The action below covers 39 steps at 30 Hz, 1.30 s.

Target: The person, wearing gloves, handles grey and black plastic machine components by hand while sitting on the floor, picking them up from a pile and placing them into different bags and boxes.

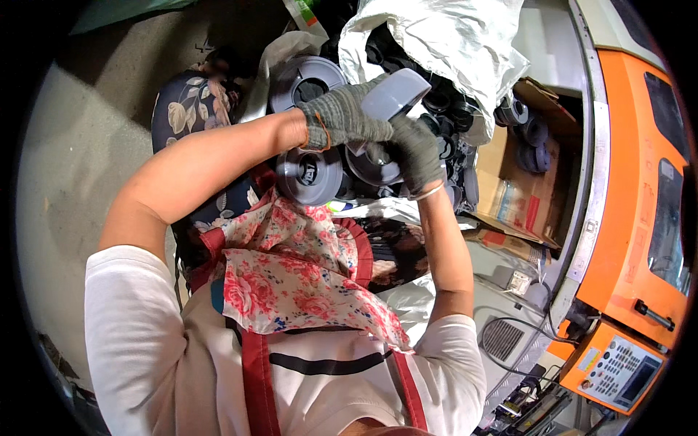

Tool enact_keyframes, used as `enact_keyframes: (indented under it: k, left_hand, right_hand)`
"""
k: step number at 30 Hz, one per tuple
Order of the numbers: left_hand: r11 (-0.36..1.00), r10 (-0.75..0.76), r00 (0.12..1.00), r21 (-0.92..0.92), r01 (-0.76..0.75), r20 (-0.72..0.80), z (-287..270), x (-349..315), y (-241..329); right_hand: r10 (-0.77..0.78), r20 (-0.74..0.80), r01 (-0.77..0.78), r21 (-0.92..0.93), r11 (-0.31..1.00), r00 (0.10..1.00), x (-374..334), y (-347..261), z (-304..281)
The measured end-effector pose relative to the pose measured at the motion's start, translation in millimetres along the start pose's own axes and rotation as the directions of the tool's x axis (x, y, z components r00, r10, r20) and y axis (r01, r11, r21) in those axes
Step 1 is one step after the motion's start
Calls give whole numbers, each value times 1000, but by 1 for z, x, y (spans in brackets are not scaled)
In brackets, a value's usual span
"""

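Note:
My left hand (340,118), in a grey knitted glove, is closed on a grey plastic part (397,94) with a curved, smooth side, tilted up in front of me. Close against its lower edge is my right hand (419,151), gloved too and smeared by motion; its fingers cannot be made out. Beneath the hands lie more grey parts: a round flanged one (309,176) with a dark centre near my lap, and a ring-shaped one (331,73) farther off. A third round part (373,168) is partly covered by my hands.
A white woven sack (443,43) spills many small black parts (443,109) at the far side. To the right, a cardboard box (502,190) holds several dark rings (534,156). Beyond stands an orange machine (618,182) with a control panel (619,370). A floral apron (291,269) covers my lap.

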<state>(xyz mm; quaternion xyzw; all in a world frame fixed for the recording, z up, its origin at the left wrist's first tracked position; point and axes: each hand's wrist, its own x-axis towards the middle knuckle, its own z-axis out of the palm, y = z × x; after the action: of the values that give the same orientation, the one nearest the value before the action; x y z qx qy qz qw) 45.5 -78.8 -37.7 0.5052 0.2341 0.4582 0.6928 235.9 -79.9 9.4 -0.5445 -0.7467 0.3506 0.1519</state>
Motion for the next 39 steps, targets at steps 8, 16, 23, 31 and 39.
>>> enact_keyframes:
  k: [8, 16, 23, 31, 39]
  left_hand:
    - [71, -64, 997, 996, -46, 50, -16, 13, -20]
    - [195, -204, 975, 980, -48, 89, -20, 11, -21]
    - [255, -236, 970, 967, 9, 54, -17, 13, -21]
    - [501, -261, 960, 836, 225, -102, 1, 0, -4]
    - [911, -378, 921, -142, 388, 93, -7, 10, -21]
  right_hand:
    - [-185, 212, 246, -316, 916, 960, -4, 55, 91]
    - [164, 464, 53, -419, 907, 871, -10, 63, 112]
    - [270, 282, -182, -303, 936, 921, -11, 62, 123]
    - [216, 277, -121, -324, 938, 936, -25, -11, 51]
    - [328, -144, -242, 420, 874, 934, 24, 44, -53]
